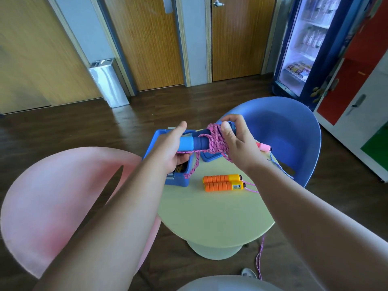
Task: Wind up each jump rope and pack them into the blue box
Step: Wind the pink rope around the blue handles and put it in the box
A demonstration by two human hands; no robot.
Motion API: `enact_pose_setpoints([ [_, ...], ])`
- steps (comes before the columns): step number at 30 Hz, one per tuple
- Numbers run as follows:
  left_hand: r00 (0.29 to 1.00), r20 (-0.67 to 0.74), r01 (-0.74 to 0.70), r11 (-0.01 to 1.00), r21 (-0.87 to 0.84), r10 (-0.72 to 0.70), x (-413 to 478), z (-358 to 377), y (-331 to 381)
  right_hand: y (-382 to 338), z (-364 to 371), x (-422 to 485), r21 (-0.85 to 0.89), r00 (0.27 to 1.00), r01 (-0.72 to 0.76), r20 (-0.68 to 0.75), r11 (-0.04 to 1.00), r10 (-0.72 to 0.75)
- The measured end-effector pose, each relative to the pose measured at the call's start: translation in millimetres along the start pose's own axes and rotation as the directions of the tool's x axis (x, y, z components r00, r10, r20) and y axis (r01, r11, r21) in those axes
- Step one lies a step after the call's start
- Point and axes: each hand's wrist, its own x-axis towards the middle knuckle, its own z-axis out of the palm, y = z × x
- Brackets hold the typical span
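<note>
Left hand (170, 150): fingers (182, 159) clenched round the light-blue end of the blue handles (193, 143), thumb along the top.
Right hand (237, 141): thumb and fingers pinch the pink rope (214, 139) at the handles' other end.
Rope: wound in several turns round the handles between both hands; a loose loop hangs beside the blue box (156, 139).
Axis: left to right, right end tipped slightly away.
Place: held in the air above the box and bench (210, 211).
Nearby: orange jump rope (223, 182) lying on the bench, right of the box.

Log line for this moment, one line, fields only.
pink rope: partly wound round blue handles | left hand: grips handles | right hand: pinches coils | orange-handled rope: on table | blue box: open
</note>
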Motion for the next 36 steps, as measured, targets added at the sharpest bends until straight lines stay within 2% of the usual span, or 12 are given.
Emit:
enact_pose_setpoints([
  [2,0.997,-0.071,-0.041,0.999,0.022,0.043,4,5,-3,1,1,3,0.004,0.994,-0.072,-0.085,0.997,0.072],
  [4,0.977,-0.135,-0.154,0.983,0.096,0.166,0,9,-4,-2,2,7,0.021,0.978,-0.142,-0.150,0.990,0.144],
  [8,0.842,-0.197,-0.443,0.852,0.278,0.502,-10,10,-5,-8,0,17,0.052,0.937,-0.321,-0.123,0.945,0.326],
  [12,0.732,-0.168,-0.586,0.736,0.340,0.661,-13,9,-6,-13,-3,21,0.081,0.897,-0.428,-0.083,0.900,0.434],
  [14,0.740,-0.158,-0.589,0.744,0.316,0.653,-17,11,-6,-12,-3,22,0.077,0.892,-0.436,-0.093,0.897,0.442],
  [17,0.764,-0.071,-0.597,0.744,0.301,0.641,-22,11,-12,-12,-3,24,0.041,0.889,-0.442,-0.112,0.896,0.444],
  [24,0.713,-0.055,-0.668,0.701,0.248,0.699,-29,10,-26,-13,-3,25,-0.018,0.884,-0.462,-0.086,0.887,0.459],
  [29,0.711,0.003,-0.690,0.697,0.193,0.703,-31,6,-30,-15,-7,23,-0.010,0.869,-0.493,-0.050,0.870,0.492],
  [32,0.721,-0.003,-0.684,0.712,0.156,0.693,-30,4,-30,-18,-13,19,0.072,0.886,-0.463,0.028,0.884,0.462],
  [34,0.752,-0.047,-0.650,0.752,0.108,0.657,-28,3,-28,-21,-18,14,0.246,0.902,-0.432,0.094,0.868,0.422],
  [36,0.781,-0.075,-0.619,0.785,0.035,0.619,-27,1,-27,-18,-19,10,0.417,0.889,-0.440,0.074,0.795,0.453],
])
